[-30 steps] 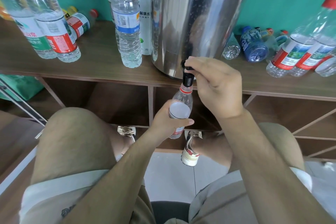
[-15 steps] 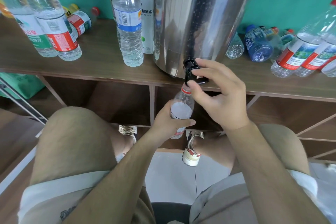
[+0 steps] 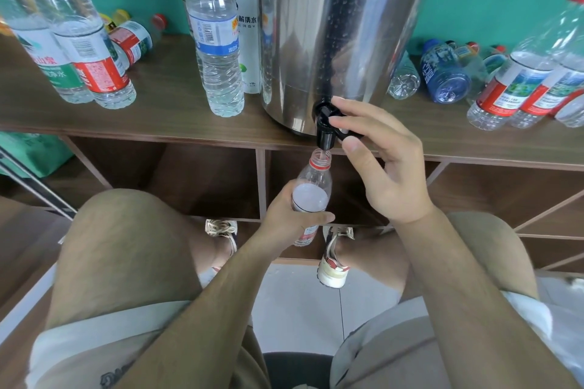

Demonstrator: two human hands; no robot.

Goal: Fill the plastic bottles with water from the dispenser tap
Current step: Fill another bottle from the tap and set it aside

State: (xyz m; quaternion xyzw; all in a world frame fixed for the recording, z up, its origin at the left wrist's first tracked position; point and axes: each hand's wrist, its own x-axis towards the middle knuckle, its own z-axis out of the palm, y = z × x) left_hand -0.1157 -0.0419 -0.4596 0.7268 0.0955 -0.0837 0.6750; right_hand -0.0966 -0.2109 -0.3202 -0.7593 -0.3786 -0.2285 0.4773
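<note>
Bottle: a small clear plastic bottle [image 3: 313,196], cap off, is held tilted under the shelf edge, its open neck just below the black dispenser tap [image 3: 325,126].
Left hand: the left hand [image 3: 290,218] is wrapped round the bottle's lower body, over the label.
Right hand: the right hand [image 3: 382,161] pinches the tap lever between thumb and forefinger, the other fingers spread loose.
Handling: thin-walled and light while empty, it probably dents under a hard squeeze and grows heavier as it fills; a mid-body hold with modest pressure seems safest.
Risk: wet plastic may slip.
Dispenser: a steel urn [image 3: 335,28] stands on the wooden shelf [image 3: 164,110] among other bottles.
Fill level: cannot be told.
</note>
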